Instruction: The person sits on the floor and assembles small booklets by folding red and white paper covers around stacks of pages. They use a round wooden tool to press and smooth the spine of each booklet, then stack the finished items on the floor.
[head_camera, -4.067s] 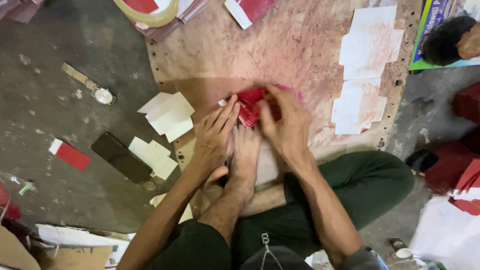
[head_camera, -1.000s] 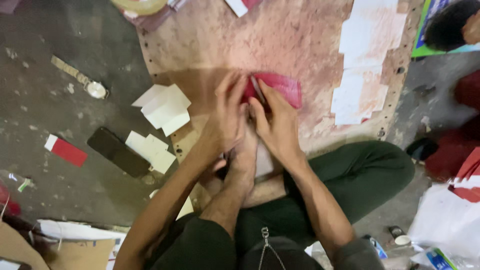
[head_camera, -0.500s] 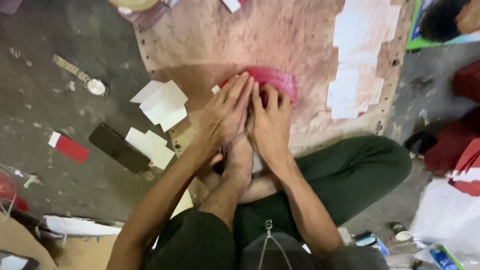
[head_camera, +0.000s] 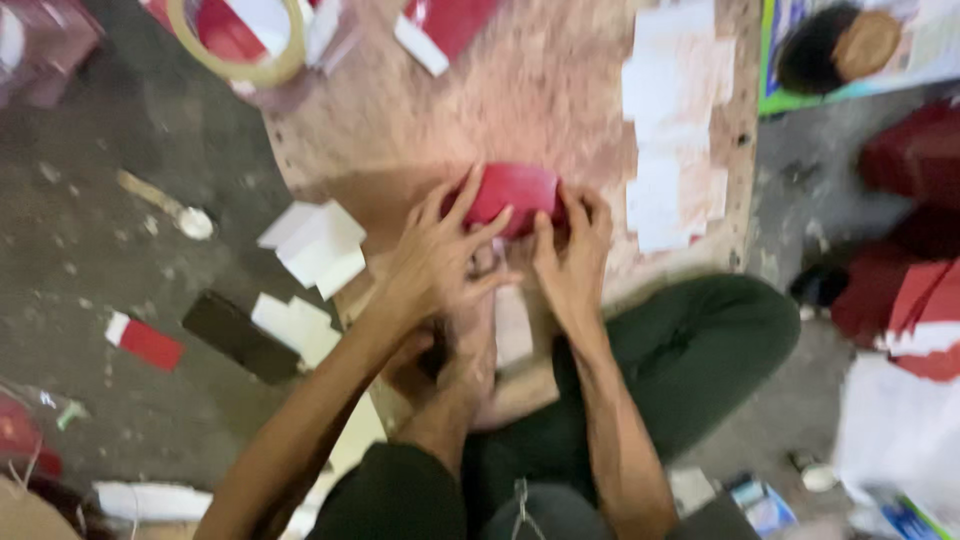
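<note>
Both hands, left hand (head_camera: 435, 255) & right hand (head_camera: 572, 262), fingers pinching curved red paper piece (head_camera: 515, 192) vs worn wooden board (head_camera: 520, 90), prob. to flatten it.

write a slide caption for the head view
Left hand and right hand press a folded red paper piece on a worn wooden board.

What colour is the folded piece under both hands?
Red: the folded piece shows plainly in the head view.

Bare board (head_camera: 520, 100) ahead — white paper stacks (head_camera: 315, 245) flank left.
</note>
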